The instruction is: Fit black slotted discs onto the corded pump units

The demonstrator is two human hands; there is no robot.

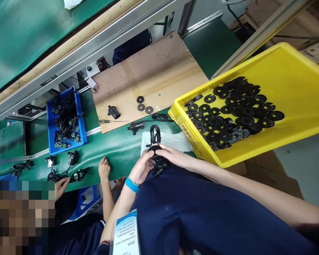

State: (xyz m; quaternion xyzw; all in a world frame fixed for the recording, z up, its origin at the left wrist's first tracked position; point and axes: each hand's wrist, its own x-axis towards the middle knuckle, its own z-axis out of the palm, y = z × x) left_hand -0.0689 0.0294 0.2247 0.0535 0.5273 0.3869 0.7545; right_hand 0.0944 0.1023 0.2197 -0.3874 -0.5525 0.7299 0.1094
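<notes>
In front of my body I hold a small black pump (158,162) with a round top and a side nozzle. A bundled black cable (155,134) stands up behind it. My left hand (143,167), below a blue wristband, wraps the pump's left side with the thumb on the round top. My right hand (172,155) closes on it from the right, its thumb also pressing the top. A white cloth (172,140) lies just beyond my hands. Farther back are another black pump (136,127), a black pump body (113,112) and a yellow-black screwdriver (105,121).
At right stands a yellow bin (295,81) holding many black slotted discs (244,106). Loose discs (140,107) lie on a cardboard sheet (159,67). A blue bin (84,136) of wired parts is at left. A co-worker's hand (104,168) rests on the green bench (108,147).
</notes>
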